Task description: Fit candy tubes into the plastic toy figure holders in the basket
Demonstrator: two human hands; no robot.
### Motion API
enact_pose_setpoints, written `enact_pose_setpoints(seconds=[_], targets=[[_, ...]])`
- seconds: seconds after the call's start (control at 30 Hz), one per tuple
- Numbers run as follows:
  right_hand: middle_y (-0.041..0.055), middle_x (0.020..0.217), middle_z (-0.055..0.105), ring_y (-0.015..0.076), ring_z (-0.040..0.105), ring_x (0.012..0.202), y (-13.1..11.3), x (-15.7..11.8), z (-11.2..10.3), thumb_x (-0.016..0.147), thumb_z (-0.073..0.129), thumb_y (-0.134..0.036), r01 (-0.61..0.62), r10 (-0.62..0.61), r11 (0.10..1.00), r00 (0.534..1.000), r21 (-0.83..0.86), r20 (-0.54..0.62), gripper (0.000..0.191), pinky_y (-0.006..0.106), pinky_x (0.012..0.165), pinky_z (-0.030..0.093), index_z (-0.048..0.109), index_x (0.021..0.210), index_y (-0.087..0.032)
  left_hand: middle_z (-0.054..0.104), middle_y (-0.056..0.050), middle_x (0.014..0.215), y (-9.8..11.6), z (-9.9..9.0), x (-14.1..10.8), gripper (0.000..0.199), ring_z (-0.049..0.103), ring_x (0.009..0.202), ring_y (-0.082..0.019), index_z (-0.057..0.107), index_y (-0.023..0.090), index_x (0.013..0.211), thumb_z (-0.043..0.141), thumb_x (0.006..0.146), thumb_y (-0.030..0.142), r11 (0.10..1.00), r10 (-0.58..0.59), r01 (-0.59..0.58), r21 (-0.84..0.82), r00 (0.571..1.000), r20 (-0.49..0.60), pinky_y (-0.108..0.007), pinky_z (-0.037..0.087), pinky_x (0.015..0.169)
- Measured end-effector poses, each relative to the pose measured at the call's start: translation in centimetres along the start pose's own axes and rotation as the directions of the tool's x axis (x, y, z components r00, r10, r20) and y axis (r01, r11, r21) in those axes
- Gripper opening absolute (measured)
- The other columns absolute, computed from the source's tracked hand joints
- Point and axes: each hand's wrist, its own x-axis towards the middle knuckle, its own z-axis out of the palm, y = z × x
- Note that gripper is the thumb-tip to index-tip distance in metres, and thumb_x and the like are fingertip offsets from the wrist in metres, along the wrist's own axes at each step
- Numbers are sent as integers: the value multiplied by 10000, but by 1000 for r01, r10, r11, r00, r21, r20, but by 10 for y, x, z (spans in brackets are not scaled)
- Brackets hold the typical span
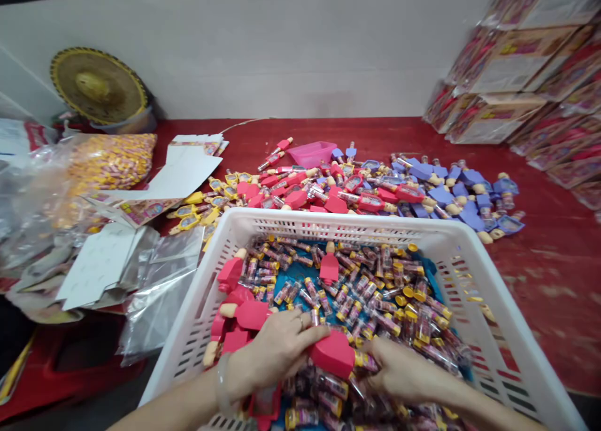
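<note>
My left hand (275,345), with a ring and a bracelet, is closed on a red popsicle-shaped plastic piece (333,354) above the white basket (347,220). My right hand (399,367) pinches a small clear tube with a yellow cap (366,361). The tube's capped end meets the right edge of the red piece; whether it is inserted cannot be seen. Many similar tubes (366,287) lie loose in the basket under both hands. More red pieces with beige knobs (251,315) are piled along its left side, and one red piece (329,268) lies among the tubes.
Behind the basket, yellow (211,208), red (295,196) and purple pieces (441,196) are heaped on the red table (539,274), near a pink scoop (313,153). At left are plastic bags (164,287), cards (98,262) and a straw hat (96,86). Packed boxes (502,114) stand stacked at right.
</note>
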Motion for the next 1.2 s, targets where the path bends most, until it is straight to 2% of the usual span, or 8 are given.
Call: enact_pose_setpoints(seconds=[0.13, 0.37, 0.47, 0.6, 0.73, 0.87, 1.07, 1.2], targets=[[90, 827, 666, 213, 579, 752, 2, 6, 7, 711, 492, -58, -18, -183, 897, 894, -441, -409, 248, 314, 723, 382, 646, 884, -147, 654, -4, 892, 2, -11, 0, 292, 598, 769, -164, 600, 197, 1103, 587, 853, 349, 898, -219, 314, -308, 927, 306, -232, 439, 647], [-27, 748, 636, 143, 536, 630, -2, -5, -8, 665, 636, -220, -19, 15, 1000, 990, 25, 140, 178, 207, 508, 338, 636, 841, -193, 620, -68, 903, 2, 3, -1, 361, 559, 796, -175, 528, 229, 1255, 446, 909, 166, 993, 90, -88, 75, 996, -24, -276, 443, 704], [21, 793, 654, 167, 557, 694, 3, 1, -4, 698, 545, -122, 76, -117, 980, 969, -186, -218, 221, 243, 606, 377, 643, 887, -180, 637, -63, 966, 1, -1, 2, 394, 577, 836, -182, 526, 228, 1255, 520, 864, 185, 998, -43, 43, -45, 999, 6, -282, 453, 729], [69, 728, 646, 177, 545, 657, 10, 7, 6, 630, 480, -31, 127, -430, 839, 751, -530, -501, 299, 287, 662, 374, 652, 840, -156, 664, 3, 904, 4, -7, 0, 344, 604, 776, -159, 598, 200, 1128, 603, 845, 396, 849, -218, 337, -408, 925, 310, -216, 445, 633], [-16, 629, 611, 137, 516, 562, 5, 0, 0, 662, 564, -140, 95, -128, 979, 975, -180, -180, 105, 223, 525, 337, 630, 728, -189, 649, -29, 913, 5, 3, -3, 337, 578, 779, -166, 566, 239, 1226, 516, 894, 264, 971, -102, 121, -206, 990, 97, -246, 431, 654], [-38, 691, 635, 131, 533, 590, 2, -2, -8, 679, 603, -181, 73, -73, 997, 997, 29, -1, 128, 210, 539, 381, 650, 797, -195, 633, -64, 863, 1, 7, 1, 388, 557, 763, -180, 564, 240, 1251, 440, 894, 153, 998, 53, -50, 39, 996, -77, -287, 428, 673], [101, 845, 683, 204, 591, 747, 5, -1, -1, 782, 462, -117, 285, -527, 826, 696, -486, -488, 324, 318, 713, 419, 669, 1028, -165, 657, 13, 922, 6, -8, 0, 338, 596, 773, -139, 590, 232, 1158, 611, 825, 289, 799, -194, 316, -512, 941, 278, -199, 439, 634], [-6, 694, 643, 149, 552, 621, -9, -3, -1, 755, 549, -179, 185, -193, 981, 954, -55, -230, 134, 221, 565, 376, 670, 813, -187, 635, -11, 880, 3, -5, -4, 374, 574, 762, -143, 558, 250, 1233, 546, 863, 200, 960, -73, 98, -263, 992, 104, -228, 443, 666]])
